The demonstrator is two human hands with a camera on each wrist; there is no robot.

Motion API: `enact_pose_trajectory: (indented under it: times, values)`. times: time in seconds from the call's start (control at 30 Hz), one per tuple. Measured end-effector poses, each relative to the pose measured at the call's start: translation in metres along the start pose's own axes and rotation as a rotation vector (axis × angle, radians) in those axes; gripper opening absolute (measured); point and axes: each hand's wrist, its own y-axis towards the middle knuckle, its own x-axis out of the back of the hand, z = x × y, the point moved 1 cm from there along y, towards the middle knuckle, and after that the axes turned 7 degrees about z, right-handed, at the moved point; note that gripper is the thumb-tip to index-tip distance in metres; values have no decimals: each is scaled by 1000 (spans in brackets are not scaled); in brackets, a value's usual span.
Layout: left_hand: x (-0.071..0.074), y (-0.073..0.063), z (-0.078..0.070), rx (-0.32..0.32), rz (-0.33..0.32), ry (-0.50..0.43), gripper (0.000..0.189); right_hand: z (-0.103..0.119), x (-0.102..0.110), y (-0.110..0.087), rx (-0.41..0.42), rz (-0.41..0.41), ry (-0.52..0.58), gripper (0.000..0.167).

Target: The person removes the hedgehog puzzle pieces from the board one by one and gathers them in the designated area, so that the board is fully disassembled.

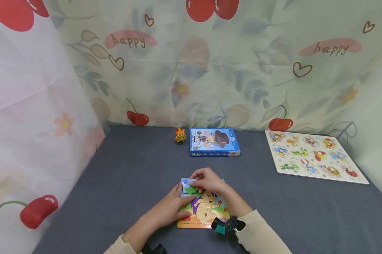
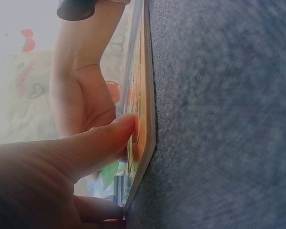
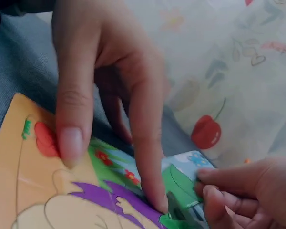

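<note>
A cartoon jigsaw puzzle [image 1: 205,213] with an orange border and a purple-haired figure lies flat on the table. My left hand [image 1: 167,210] rests along its left side; the thumb and index finger [image 3: 151,157] extend onto the picture. At the upper left of the board, my right hand [image 1: 211,181] pinches a light blue puzzle piece [image 3: 178,183] with a green leaf between thumb and fingers. The piece looks slightly raised at its lower edge, and the fingers partly cover it. The right forearm crosses over the puzzle's right side.
Behind the puzzle stand a small orange toy figure [image 1: 180,135] and a blue game box [image 1: 214,143]. A white board of insect pictures [image 1: 316,157] lies at the far right. A patterned curtain [image 1: 191,70] borders the dark grey table [image 1: 130,169].
</note>
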Motion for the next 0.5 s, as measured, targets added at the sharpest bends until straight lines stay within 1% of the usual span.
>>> enact_pose_trajectory:
  times: [0.1,0.2,0.33,0.5]
  values:
    - [1,1,1,6,1,10,50,1,1,-1,6,-60,16,19]
    - [1,2,1,18,8,10,50,3,2,-2,-10,-103,32,19]
    - [1,2,1,20,18,10,49,1,7,-4,-32,-111,67,20]
    - [0,1,1,29,35,-2,49,-5,17,-8,-46,-133,74,20]
